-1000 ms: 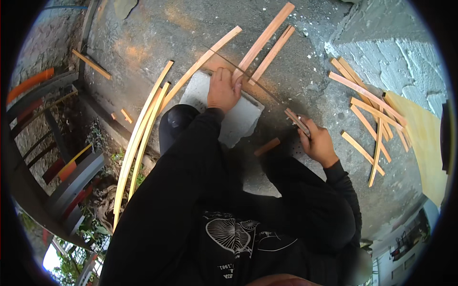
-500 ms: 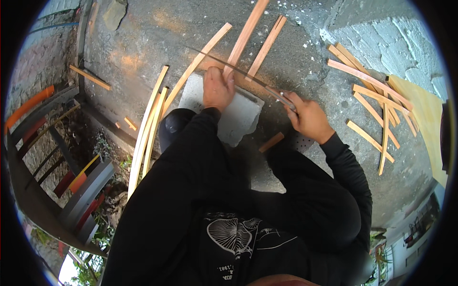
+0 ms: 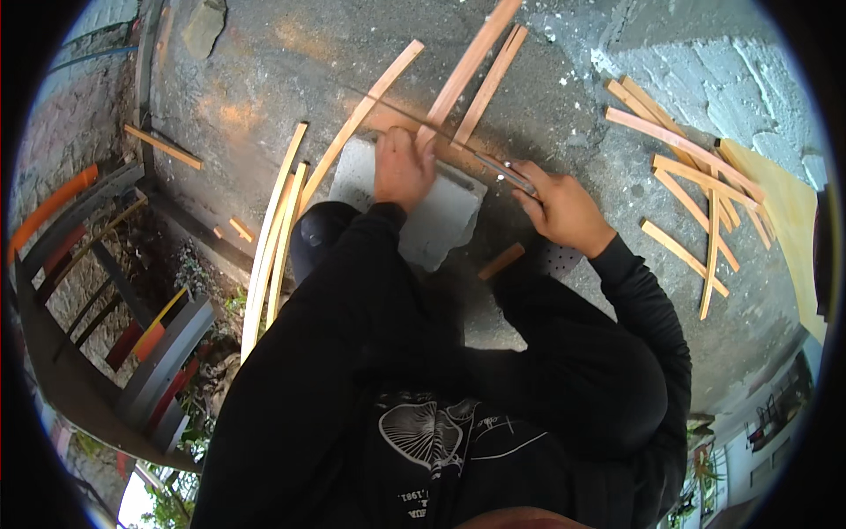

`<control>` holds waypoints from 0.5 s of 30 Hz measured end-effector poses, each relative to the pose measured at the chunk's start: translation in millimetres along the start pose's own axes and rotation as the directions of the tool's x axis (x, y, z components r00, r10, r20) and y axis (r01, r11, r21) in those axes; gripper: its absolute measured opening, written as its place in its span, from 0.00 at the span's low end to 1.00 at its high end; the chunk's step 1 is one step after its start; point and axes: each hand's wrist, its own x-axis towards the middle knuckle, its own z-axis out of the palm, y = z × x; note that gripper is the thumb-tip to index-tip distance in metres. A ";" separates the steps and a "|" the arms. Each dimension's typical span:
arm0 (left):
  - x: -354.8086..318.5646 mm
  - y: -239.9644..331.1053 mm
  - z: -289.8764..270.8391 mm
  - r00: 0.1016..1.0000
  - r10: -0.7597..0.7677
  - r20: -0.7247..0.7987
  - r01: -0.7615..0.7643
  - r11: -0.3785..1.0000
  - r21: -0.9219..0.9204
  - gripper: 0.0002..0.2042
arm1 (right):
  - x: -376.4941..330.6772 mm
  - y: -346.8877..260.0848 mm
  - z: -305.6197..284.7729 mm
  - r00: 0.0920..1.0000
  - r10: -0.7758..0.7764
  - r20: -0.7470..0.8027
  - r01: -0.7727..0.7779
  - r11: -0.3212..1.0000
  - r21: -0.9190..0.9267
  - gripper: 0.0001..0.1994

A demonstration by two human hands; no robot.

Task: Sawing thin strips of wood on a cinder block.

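Note:
With its fingers curled, my left hand [image 3: 404, 169] presses a wooden strip [image 3: 471, 70] down at the near edge of a grey concrete block [image 3: 445, 216]. The strip runs away from me toward the far edge of the view. My right hand [image 3: 568, 210] is wrapped round the handle of a thin-bladed saw [image 3: 458, 143], seen almost edge-on. Its blade crosses the strip just beyond my left fingers; how deep it cuts cannot be told. A shorter strip [image 3: 490, 86] lies beside the held one, its near end close to the blade.
Long curved strips [image 3: 280, 238] lie at my left, and another strip [image 3: 361, 115] reaches past the blade. Several loose strips [image 3: 696, 185] are heaped at right by a pale board [image 3: 789, 229]. A small offcut [image 3: 502, 262] is near my foot. A metal rack [image 3: 110, 273] stands at far left.
My right hand and the saw have shifted slightly left and away from me. The far end of the held strip appears a little farther right. My left hand has stayed nearly in place.

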 end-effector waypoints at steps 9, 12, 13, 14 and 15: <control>-9.7 -2.2 -6.3 0.996 0.071 0.059 -0.072 0.997 0.020 0.15 | -28.2 3.4 41.0 0.997 0.063 -0.040 -0.063 0.998 -0.010 0.20; -8.5 5.9 -5.1 0.997 0.074 0.022 -0.074 0.997 0.007 0.15 | -32.8 -1.2 36.4 0.998 0.023 -0.064 -0.023 1.000 0.004 0.21; -6.3 5.5 -3.9 0.998 0.067 0.009 -0.067 0.998 0.014 0.14 | -29.2 0.8 34.3 0.998 0.013 -0.068 -0.012 1.000 0.015 0.21; -7.0 4.9 -4.9 0.999 0.047 0.018 -0.047 0.999 0.004 0.15 | -24.9 1.8 31.7 0.997 0.004 -0.075 -0.003 1.000 0.026 0.21; -8.2 4.3 -6.1 0.998 0.053 0.017 -0.053 0.999 0.013 0.15 | -19.5 1.9 29.1 0.997 -0.002 -0.082 0.004 1.000 0.031 0.21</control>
